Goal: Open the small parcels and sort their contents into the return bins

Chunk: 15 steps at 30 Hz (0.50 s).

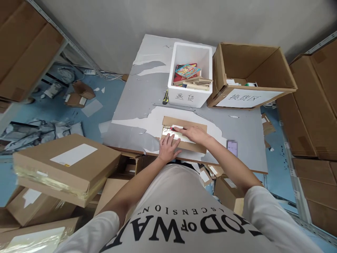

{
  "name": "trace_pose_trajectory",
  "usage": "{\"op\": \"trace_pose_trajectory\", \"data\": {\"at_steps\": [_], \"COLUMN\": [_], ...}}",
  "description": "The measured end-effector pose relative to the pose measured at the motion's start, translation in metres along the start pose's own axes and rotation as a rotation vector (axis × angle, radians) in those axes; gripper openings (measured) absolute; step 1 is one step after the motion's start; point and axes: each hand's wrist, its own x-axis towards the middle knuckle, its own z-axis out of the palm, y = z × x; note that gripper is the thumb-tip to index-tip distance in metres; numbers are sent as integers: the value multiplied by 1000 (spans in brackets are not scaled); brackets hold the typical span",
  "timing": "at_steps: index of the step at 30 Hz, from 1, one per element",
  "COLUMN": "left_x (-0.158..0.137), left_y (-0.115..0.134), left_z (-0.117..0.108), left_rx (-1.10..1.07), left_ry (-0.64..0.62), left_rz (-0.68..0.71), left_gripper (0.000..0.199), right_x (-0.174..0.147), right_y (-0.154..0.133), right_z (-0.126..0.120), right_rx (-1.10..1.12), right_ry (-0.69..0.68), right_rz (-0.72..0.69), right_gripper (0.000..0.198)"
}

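Floor at the left: we see grey parcels lying in a heap on the blue floor.
Taped carton: a large closed carton with a white label sits on other boxes, just beside the table.
Knife: a yellow and black cutter lies on the table, close to the white bin.
Left hand: our left hand is spread open, its fingers resting on the flat box.
Flat box: the cardboard box lies on the table near its front edge, under both our hands.
Right hand: our right hand grips a small red and black tool over the box; we cannot make out its full shape.
White bin: the bin holds books.
Phone: a phone lies right of the box.
Open carton: this carton, labelled in front, stands beside the bin.
Right side: we have brown boxes stacked there.
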Motion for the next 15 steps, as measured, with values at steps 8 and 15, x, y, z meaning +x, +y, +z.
{"op": "trace_pose_trajectory", "data": {"at_steps": [8, 15], "left_x": [-1, -2], "left_y": [-1, -2], "left_z": [2, 5], "left_rx": [-34, -31], "left_ry": [-15, -49], "left_rz": [-14, -29], "left_gripper": [56, 55], "right_x": [15, 8], "right_y": [-13, -21], "right_z": [-10, -16], "right_rx": [-191, -206], "right_ry": [-104, -132], "right_rz": [-16, -5], "right_gripper": [60, 64]}}
